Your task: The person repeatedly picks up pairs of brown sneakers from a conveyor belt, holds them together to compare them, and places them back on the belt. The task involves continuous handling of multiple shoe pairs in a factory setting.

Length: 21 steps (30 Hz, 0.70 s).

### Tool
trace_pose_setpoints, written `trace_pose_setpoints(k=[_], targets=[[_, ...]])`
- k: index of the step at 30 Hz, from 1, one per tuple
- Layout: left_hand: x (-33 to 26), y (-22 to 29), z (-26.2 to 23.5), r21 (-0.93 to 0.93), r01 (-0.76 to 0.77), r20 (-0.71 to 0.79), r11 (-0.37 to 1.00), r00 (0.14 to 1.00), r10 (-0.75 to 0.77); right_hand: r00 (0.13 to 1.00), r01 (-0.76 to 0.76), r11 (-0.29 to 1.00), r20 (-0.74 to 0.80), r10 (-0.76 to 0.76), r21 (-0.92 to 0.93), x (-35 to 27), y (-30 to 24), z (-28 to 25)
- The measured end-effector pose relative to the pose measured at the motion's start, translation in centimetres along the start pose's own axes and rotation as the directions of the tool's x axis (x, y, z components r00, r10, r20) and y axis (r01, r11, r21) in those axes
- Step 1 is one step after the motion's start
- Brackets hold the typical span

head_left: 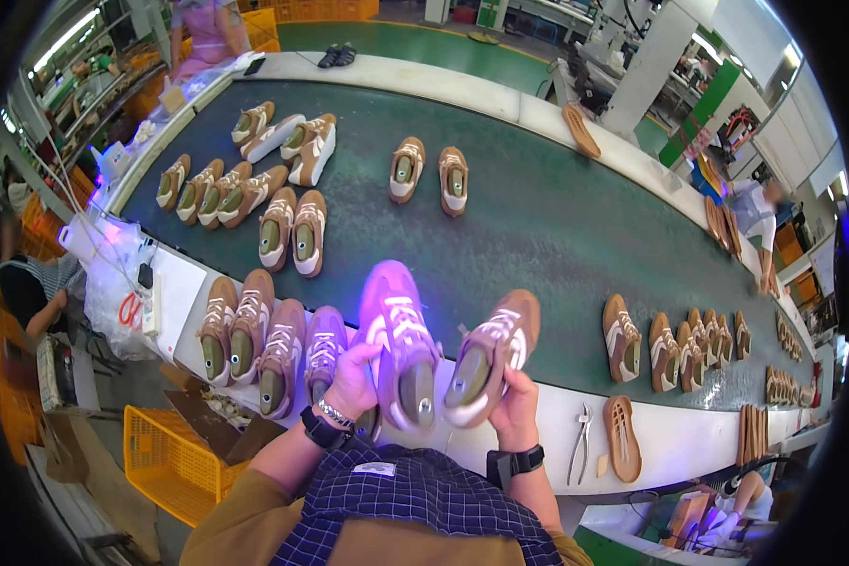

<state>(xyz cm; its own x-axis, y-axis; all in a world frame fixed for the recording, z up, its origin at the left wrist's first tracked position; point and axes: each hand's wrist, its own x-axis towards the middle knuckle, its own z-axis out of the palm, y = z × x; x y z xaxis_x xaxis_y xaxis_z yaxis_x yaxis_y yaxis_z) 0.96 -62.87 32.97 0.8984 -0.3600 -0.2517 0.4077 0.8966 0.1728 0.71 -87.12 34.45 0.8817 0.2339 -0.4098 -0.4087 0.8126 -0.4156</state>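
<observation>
My left hand (352, 385) is closed on the side of a tan and white sneaker (398, 330), which is tinted by purple light and held toe up. In my right hand (516, 407) is a second tan and white sneaker (505, 344), tilted with its toe to the upper right. Each has white laces and an olive form inside. The two heels come close together; I cannot tell whether they touch. Left of my left hand, a purple-lit sneaker (325, 344) and several tan sneakers (281, 354) stand along the white table edge.
Several sneakers (292, 231) stand on the dark green belt (538, 255), with more (623, 340) at right. Pliers (581, 443) and a tan sole (622, 439) lie on the near white ledge (674, 443). A yellow crate (170, 457) is at lower left. People work on both sides.
</observation>
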Motion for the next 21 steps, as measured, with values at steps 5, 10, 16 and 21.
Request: trace_pose_setpoints(k=[5, 10, 16, 21], targets=[[1.2, 0.4, -0.1, -0.008, -0.145, -0.100, 0.989, 0.985, 0.143, 0.963, 0.200, 0.980, -0.185, -0.197, -0.003, 0.3, -1.0, 0.2], [1.1, 0.0, -0.7, 0.062, -0.203, -0.220, 0.977, 0.952, 0.211, 0.920, 0.252, 0.964, -0.289, -0.265, -0.083, -0.5, -0.2, 0.1], [1.2, -0.4, -1.1, 0.098, -0.172, -0.281, 0.980, 0.940, 0.193, 0.897, 0.268, 0.961, -0.347, -0.274, -0.064, -0.3, 0.3, 0.1], [1.4, -0.8, -1.1, 0.105, -0.174, -0.295, 0.979, 0.935, 0.198, 0.900, 0.269, 0.961, -0.338, -0.274, -0.064, -0.1, 0.3, -0.1]])
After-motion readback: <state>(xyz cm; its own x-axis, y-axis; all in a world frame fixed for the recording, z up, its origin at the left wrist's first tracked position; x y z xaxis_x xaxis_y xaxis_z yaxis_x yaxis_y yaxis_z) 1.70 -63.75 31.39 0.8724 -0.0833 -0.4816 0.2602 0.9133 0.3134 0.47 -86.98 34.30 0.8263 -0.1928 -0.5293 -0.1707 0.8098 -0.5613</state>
